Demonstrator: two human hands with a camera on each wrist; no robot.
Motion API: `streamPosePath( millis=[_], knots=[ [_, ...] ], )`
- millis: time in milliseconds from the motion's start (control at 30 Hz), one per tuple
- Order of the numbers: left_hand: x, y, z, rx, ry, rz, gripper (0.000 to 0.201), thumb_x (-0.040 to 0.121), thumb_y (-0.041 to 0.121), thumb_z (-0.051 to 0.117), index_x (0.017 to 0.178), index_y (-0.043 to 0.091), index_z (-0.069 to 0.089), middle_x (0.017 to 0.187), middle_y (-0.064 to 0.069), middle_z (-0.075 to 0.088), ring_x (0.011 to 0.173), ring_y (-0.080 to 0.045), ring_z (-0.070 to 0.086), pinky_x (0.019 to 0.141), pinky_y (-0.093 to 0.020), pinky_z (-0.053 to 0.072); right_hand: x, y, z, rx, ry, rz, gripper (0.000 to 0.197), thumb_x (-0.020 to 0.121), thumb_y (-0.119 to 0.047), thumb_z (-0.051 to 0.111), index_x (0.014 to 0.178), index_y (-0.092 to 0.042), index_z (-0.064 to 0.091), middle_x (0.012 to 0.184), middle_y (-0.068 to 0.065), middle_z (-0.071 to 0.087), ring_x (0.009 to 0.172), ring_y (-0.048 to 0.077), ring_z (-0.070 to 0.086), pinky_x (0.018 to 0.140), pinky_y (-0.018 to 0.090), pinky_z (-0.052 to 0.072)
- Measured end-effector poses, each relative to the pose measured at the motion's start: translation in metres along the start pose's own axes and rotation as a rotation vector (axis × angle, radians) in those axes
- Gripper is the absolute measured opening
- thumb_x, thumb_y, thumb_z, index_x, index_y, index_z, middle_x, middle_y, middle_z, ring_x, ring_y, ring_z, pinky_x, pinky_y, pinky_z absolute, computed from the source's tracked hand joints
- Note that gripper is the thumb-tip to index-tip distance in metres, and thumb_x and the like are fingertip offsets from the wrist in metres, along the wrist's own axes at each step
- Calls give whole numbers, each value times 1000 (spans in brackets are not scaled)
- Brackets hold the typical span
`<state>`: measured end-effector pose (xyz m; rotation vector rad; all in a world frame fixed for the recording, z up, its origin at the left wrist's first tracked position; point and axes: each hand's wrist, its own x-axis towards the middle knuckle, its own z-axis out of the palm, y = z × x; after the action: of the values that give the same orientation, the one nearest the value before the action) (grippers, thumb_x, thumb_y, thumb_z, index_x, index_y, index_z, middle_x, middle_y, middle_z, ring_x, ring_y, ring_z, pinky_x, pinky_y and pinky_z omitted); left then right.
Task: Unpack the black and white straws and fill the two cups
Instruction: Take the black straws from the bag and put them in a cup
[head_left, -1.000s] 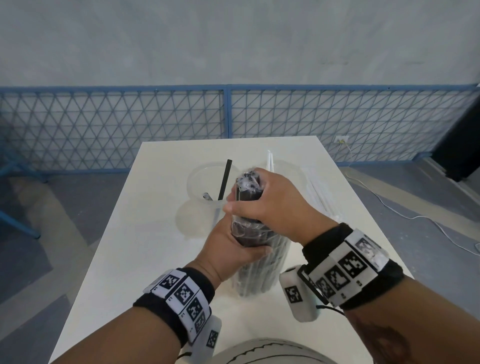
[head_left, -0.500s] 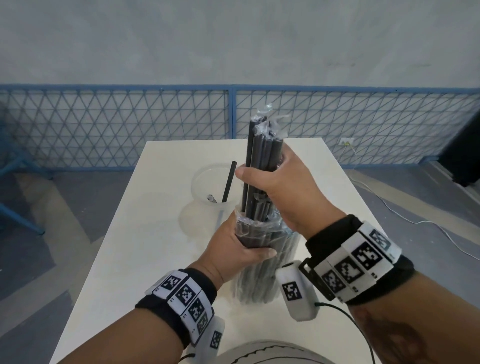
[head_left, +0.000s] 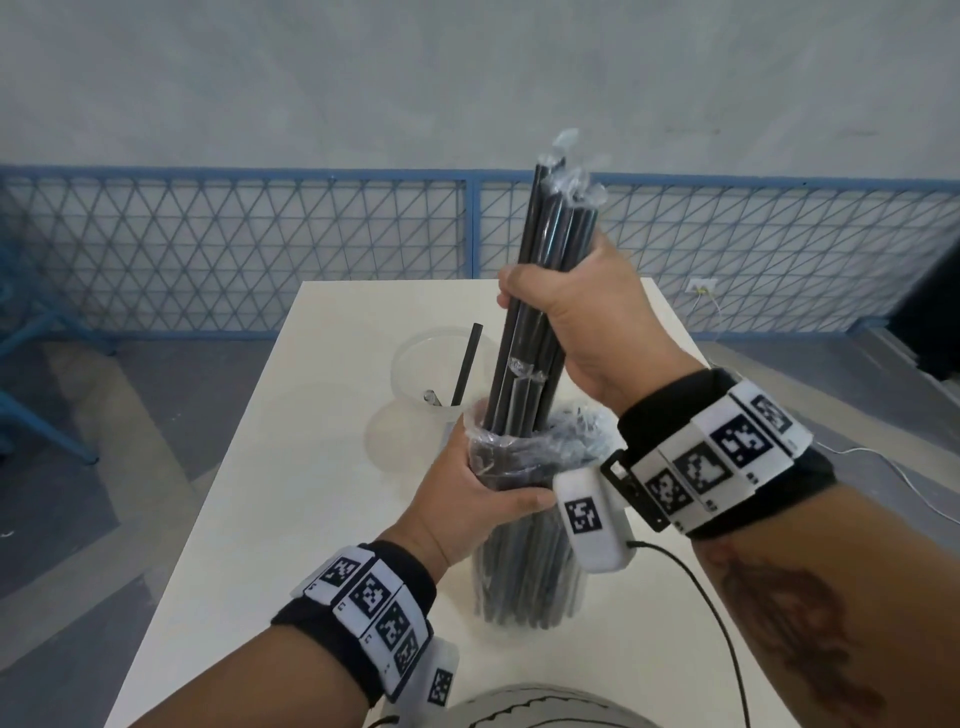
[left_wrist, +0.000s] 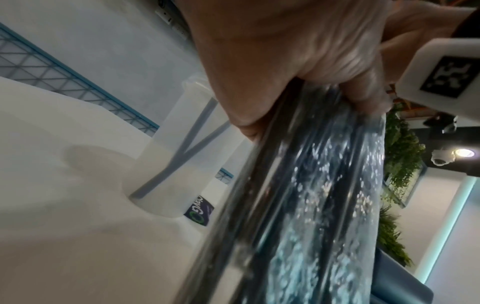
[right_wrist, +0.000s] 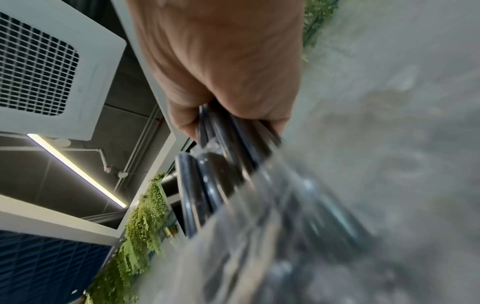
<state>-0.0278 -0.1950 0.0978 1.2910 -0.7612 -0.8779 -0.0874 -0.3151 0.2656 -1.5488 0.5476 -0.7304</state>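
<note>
A clear plastic pack of black straws (head_left: 524, 566) stands upright on the white table (head_left: 291, 493). My left hand (head_left: 467, 488) grips the pack near its open top; the left wrist view shows the pack (left_wrist: 311, 205) under my fingers. My right hand (head_left: 576, 306) grips a bundle of black straws (head_left: 550, 249), still in thin individual wrappers, lifted partly out of the pack; the same bundle (right_wrist: 213, 185) appears blurred in the right wrist view. A clear cup (head_left: 431, 364) behind the pack holds a black straw (head_left: 466, 369). The second cup and the white straws are hidden behind my hands.
The table's far edge lies just behind the cup, with a blue mesh fence (head_left: 234, 249) and a grey wall beyond. A thin white cable (head_left: 883, 467) runs over the floor to the right. A small dark printed packet (left_wrist: 198, 212) lies behind the cup.
My right hand has pulled the bundle of black straws steadily upward out of the pack. My left hand has kept its grip on the pack in the same place.
</note>
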Motion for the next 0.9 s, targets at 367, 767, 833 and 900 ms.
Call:
streamPosePath(
  millis=[367, 767, 833, 900],
  knots=[
    [17, 49, 21, 100, 143, 239, 40, 68, 47, 74, 104, 33, 65, 91, 15, 74, 89, -6, 70, 82, -29, 55, -11, 1, 6, -190, 33, -125, 27, 79, -14, 74, 98, -17, 55, 91, 17, 70, 85, 33, 70, 75, 47, 60],
    [30, 12, 13, 289, 179, 0, 8, 86, 20, 73, 93, 23, 72, 72, -1, 71, 64, -17, 63, 68, -39, 56, -14, -52, -2, -71, 188, -390, 27, 83, -12, 70, 92, -25, 48, 85, 6, 58, 86, 38, 65, 74, 46, 59],
    [27, 6, 9, 339, 141, -40, 15, 90, 16, 68, 102, 26, 72, 60, 8, 65, 55, -10, 57, 60, -28, 49, -14, -49, -1, -74, 197, -384, 27, 83, -13, 71, 92, -26, 48, 83, 2, 58, 86, 37, 66, 73, 47, 59],
    [26, 0, 6, 319, 137, -69, 19, 92, 10, 64, 107, 20, 70, 52, 16, 58, 48, 1, 49, 57, -20, 42, -14, -44, -1, -84, 207, -370, 27, 82, -13, 71, 90, -26, 49, 82, 1, 57, 86, 38, 65, 72, 48, 59]
  ],
)
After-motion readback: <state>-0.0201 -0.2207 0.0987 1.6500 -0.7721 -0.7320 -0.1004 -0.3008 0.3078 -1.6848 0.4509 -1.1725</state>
